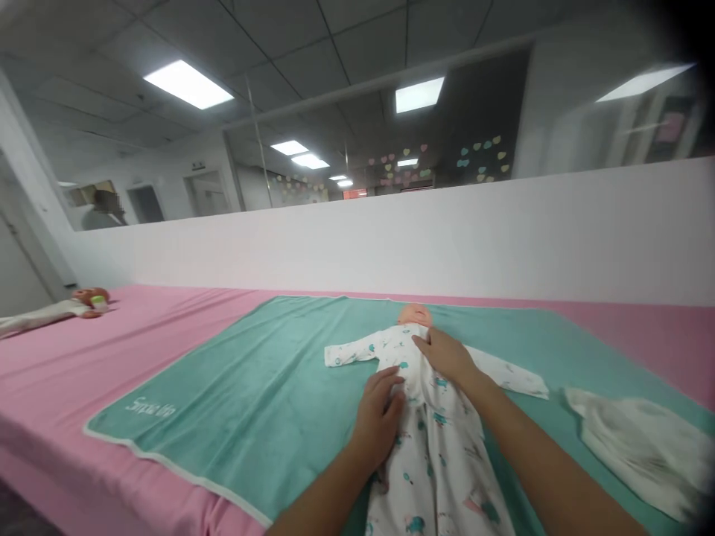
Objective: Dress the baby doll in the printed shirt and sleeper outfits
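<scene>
- Left grip (380, 417) lies open, fingers flat against the waist of the white printed sleepsuit (433, 469) on a baby doll (414, 315)
- Right grip (444, 356) rests open on the chest, nearer the doll's head
- The doll lies on a teal towel (223, 372), long axis running away from the person, head at the far end

A vinyl baby doll (414, 316) lay flat in the lower middle of the frame, dressed in a white long-sleeved sleepsuit (439, 476) printed with small teal and pink motifs, its sleeves spread out to both sides and its legs running off the bottom edge, on a teal towel (234, 372).
</scene>
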`<state>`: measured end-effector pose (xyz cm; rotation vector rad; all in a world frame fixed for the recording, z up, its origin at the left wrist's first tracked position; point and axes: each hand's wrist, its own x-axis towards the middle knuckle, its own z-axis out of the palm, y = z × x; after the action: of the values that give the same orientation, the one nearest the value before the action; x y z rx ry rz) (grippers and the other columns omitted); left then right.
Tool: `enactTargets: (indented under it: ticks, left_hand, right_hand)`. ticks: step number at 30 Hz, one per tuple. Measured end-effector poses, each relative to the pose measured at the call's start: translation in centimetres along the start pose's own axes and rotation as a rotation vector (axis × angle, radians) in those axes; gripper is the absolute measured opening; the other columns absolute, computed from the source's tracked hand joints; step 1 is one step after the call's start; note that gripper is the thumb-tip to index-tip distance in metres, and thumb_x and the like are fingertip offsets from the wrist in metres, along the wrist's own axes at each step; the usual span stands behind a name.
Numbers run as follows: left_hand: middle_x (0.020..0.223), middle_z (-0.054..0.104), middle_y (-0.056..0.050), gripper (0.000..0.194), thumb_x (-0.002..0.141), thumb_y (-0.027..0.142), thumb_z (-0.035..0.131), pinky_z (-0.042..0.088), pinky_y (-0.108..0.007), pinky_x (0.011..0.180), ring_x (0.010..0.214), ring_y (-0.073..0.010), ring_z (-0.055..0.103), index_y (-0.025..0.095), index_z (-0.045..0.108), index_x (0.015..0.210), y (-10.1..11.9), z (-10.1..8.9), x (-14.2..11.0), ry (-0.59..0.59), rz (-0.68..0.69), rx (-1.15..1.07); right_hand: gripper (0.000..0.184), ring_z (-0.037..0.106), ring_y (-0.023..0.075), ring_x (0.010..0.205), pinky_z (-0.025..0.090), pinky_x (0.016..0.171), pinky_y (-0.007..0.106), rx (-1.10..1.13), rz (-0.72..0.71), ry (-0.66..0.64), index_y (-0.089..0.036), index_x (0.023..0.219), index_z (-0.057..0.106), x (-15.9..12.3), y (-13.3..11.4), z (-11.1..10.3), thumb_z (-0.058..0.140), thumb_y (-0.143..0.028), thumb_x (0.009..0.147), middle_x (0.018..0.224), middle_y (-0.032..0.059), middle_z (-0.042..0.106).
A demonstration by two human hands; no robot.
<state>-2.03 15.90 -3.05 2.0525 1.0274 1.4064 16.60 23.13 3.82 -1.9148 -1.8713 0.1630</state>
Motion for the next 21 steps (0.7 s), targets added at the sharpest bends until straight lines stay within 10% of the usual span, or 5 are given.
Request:
enactTargets:
  ticks: [8,15,21]
  left_hand:
    - [0.123,0.051,-0.004,0.02,0.087,0.024,0.046,0.035,-0.041,0.102,0.117,-0.0194,0.044,0.024,0.06,0.1,0.5,0.7,0.3,0.024,-0.102,-0.001]
    - [0.117,0.055,-0.002,0.017,0.085,0.02,0.047,0.038,-0.036,0.097,0.112,-0.0174,0.047,0.024,0.061,0.094,0.8,1.0,0.5,0.038,-0.087,0.062]
    - [0.093,0.063,-0.005,0.025,0.082,0.021,0.045,0.043,-0.036,0.084,0.09,-0.019,0.057,0.02,0.058,0.103,0.2,1.0,6.8,0.072,-0.148,0.274]
  right_hand:
    - [0.052,0.06,0.029,0.086,0.042,0.071,0.038,-0.017,0.119,-0.154,-0.017,0.086,0.064,2.7,-0.8,0.7,0.029,-0.056,0.083,0.093,0.0129,0.065]
    - [0.038,0.061,0.0232,0.08,0.04,0.066,0.031,-0.028,0.084,0.078,-0.017,0.095,0.058,1.5,-0.6,1.5,0.031,-0.041,0.086,0.088,0.0108,0.064]
    - [0.03,0.06,0.0233,0.085,0.04,0.066,0.03,-0.043,-0.029,0.143,-0.018,0.096,0.055,1.8,-0.8,1.9,0.039,-0.039,0.084,0.098,0.0099,0.062]
